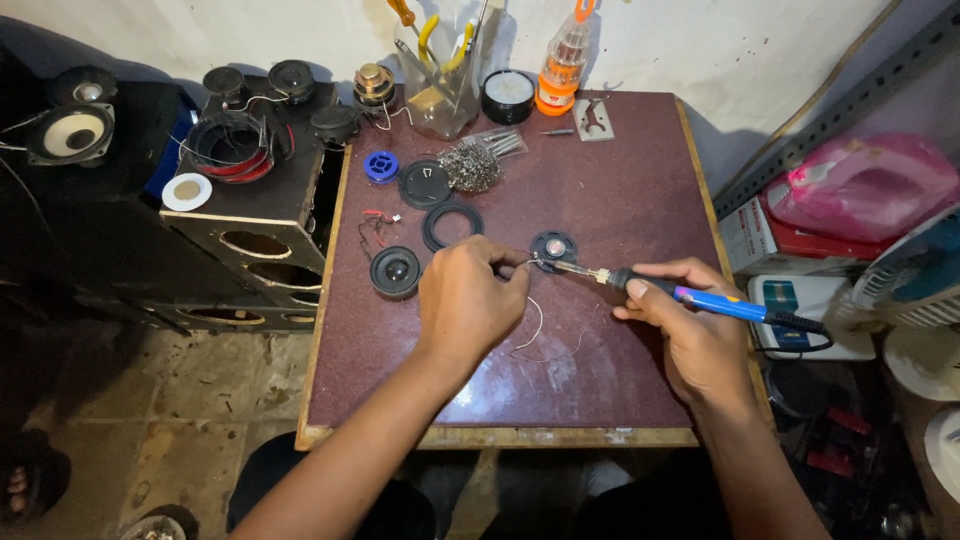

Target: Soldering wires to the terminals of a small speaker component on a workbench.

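My right hand (690,320) grips a blue-handled soldering iron (700,297), whose metal tip reaches a small round black speaker part (553,246) on the maroon table (620,190). My left hand (468,300) is closed on a thin silver solder wire (535,325), holding its end at the same part. The loose wire curls on the table between my hands.
A small black speaker (395,271), a black ring (452,224), a black disc (424,183), a blue spool (381,165), a ball of metal wool (471,168) and a clear tool jar (442,85) lie behind. A black speaker cabinet (250,190) stands left. A white fan (915,270) is at right.
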